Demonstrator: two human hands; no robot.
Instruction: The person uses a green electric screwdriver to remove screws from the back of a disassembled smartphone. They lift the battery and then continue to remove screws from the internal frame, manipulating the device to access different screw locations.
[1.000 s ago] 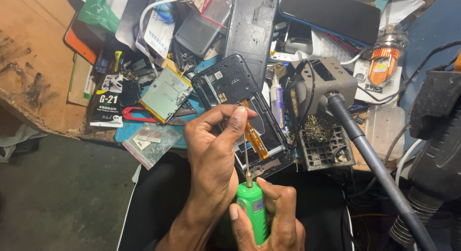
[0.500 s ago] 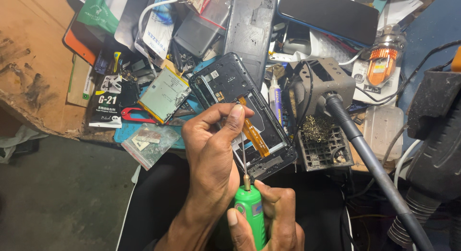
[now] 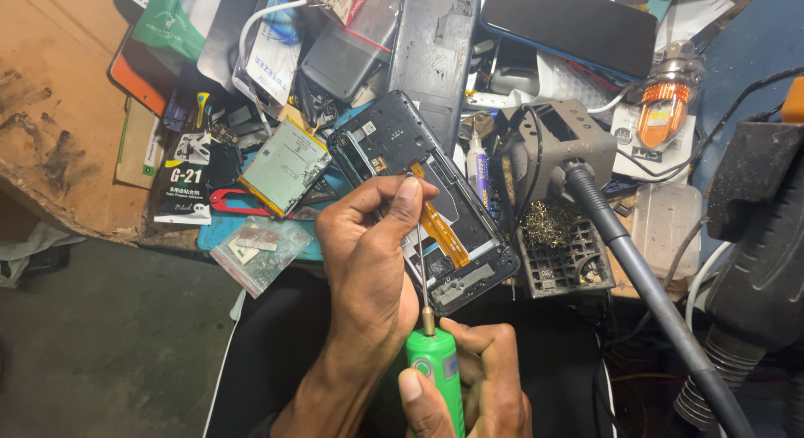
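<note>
My right hand (image 3: 473, 379) grips a green-handled screwdriver (image 3: 437, 371) near the bottom middle, shaft pointing up. My left hand (image 3: 368, 254) pinches the thin metal shaft (image 3: 421, 262) near its tip between thumb and forefinger. Just behind my fingers lies an opened black phone frame (image 3: 402, 145) with an orange flex ribbon (image 3: 440, 229) running down its middle. The frame rests tilted at the bench's near edge.
A cluttered bench: a loose green-grey screen panel (image 3: 285, 166), red-handled cutters (image 3: 234, 202), a small clear bag of parts (image 3: 260, 249), a dark phone back (image 3: 431, 57), a black phone (image 3: 569, 23), a grey tool holder with hose (image 3: 569, 162), a wire-wool tray (image 3: 561, 254).
My left hand's fingers have shifted slightly on the screwdriver shaft. Both hands and the phone frame stay in nearly the same place.
</note>
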